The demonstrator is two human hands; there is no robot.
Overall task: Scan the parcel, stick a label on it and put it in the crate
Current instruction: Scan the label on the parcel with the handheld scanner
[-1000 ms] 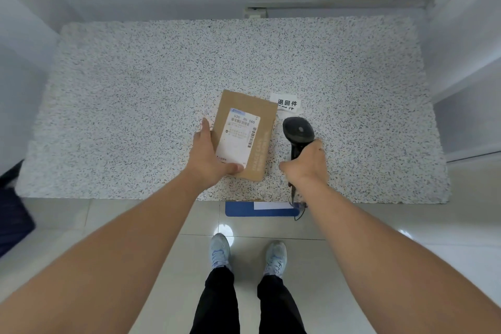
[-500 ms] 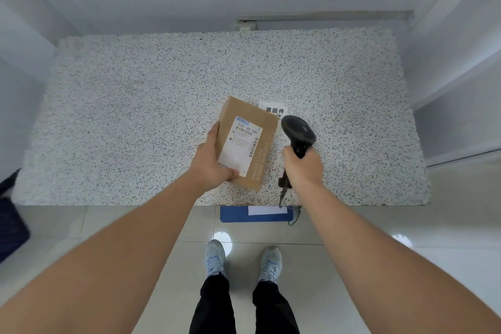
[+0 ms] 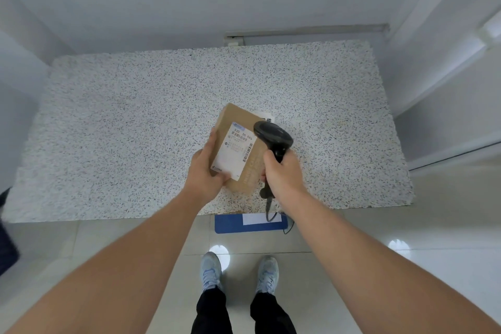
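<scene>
A flat brown cardboard parcel (image 3: 253, 171) with a white shipping label (image 3: 234, 152) on its top face is tilted up above the speckled table (image 3: 122, 130). My left hand (image 3: 206, 171) grips its near left corner, thumb on the label. My right hand (image 3: 282, 173) is wrapped around the handle of a black barcode scanner (image 3: 273, 137), whose head hangs over the parcel's right side, right beside the label. The scanner's cable (image 3: 268, 206) drops over the table's front edge. A white label (image 3: 267, 120) with black characters lies on the table, mostly hidden behind the parcel.
A blue mat (image 3: 235, 225) with a white paper on it lies on the tiled floor under the table's front edge. White walls close in the table at the back and both sides. A dark object (image 3: 5, 241) sits at the left edge. My feet (image 3: 238, 274) stand in front.
My left hand has lifted and tilted the parcel off the table. My right hand has raised the scanner and swung its head left over the parcel.
</scene>
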